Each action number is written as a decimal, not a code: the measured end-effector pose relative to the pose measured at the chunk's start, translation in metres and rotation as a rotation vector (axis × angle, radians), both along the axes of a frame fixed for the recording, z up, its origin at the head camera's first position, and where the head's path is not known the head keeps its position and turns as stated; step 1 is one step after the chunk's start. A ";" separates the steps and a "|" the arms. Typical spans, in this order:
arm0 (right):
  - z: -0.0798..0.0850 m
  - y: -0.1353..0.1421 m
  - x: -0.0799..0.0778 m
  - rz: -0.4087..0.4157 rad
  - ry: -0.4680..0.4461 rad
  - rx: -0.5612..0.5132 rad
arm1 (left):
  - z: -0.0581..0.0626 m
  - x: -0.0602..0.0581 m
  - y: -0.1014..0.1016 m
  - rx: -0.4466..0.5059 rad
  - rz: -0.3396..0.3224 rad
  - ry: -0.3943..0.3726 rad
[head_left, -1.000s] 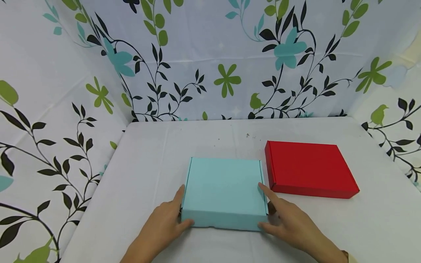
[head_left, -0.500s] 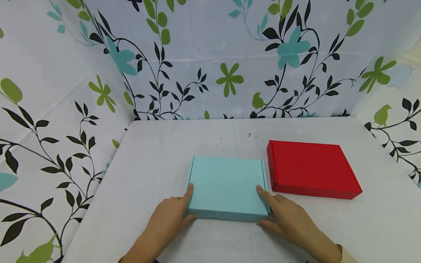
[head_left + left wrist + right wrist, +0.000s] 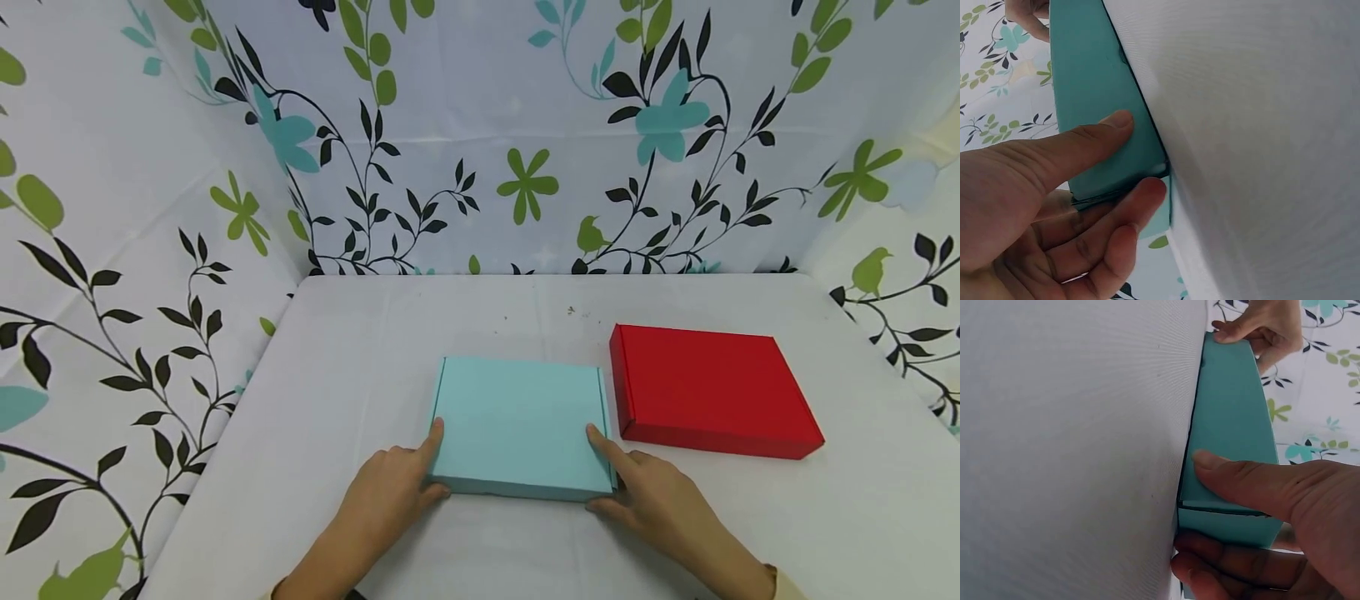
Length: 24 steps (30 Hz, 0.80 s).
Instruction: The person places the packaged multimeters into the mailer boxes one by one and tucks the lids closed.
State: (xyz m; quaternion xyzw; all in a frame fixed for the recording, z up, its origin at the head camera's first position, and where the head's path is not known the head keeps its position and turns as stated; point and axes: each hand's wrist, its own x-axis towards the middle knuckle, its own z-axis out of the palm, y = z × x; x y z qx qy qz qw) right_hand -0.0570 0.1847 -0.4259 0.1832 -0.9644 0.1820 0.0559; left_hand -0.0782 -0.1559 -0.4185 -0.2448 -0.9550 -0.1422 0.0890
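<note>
A closed turquoise cardboard box (image 3: 521,425) lies flat on the white-covered table in the head view. My left hand (image 3: 390,492) grips its front left corner, thumb on the front wall, index finger on the lid's left edge. At the front right corner my right hand (image 3: 656,492) holds it the same way. In the left wrist view, the left thumb (image 3: 1094,140) presses the box's front wall (image 3: 1091,75) and the other fingers curl at its side. The right wrist view has the right thumb (image 3: 1235,472) on the front wall (image 3: 1232,400), with curled fingers by the side wall.
A closed red cardboard box (image 3: 712,387) lies just right of the turquoise one, slightly farther back. White cloth covers the table (image 3: 360,358). Curtains with leaf and flower prints (image 3: 450,125) hang behind and at both sides.
The turquoise box's raised front edge has come down and its front wall looks lower. My left index finger has moved from beside the box onto the lid's edge. The last half second shows little change.
</note>
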 end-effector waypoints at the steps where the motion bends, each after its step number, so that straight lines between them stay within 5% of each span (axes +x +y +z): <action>1: -0.001 0.000 0.000 0.002 0.000 -0.007 | 0.000 0.000 0.000 0.000 0.002 0.000; 9: -0.011 0.004 0.004 0.064 0.062 -0.032 | -0.002 0.001 -0.002 0.001 -0.008 -0.021; 18: -0.001 0.000 -0.001 0.024 0.121 0.008 | 0.007 -0.005 0.006 -0.073 -0.025 0.028; 24: -0.002 0.002 0.003 0.009 0.060 0.009 | 0.005 -0.003 0.010 -0.093 -0.029 -0.011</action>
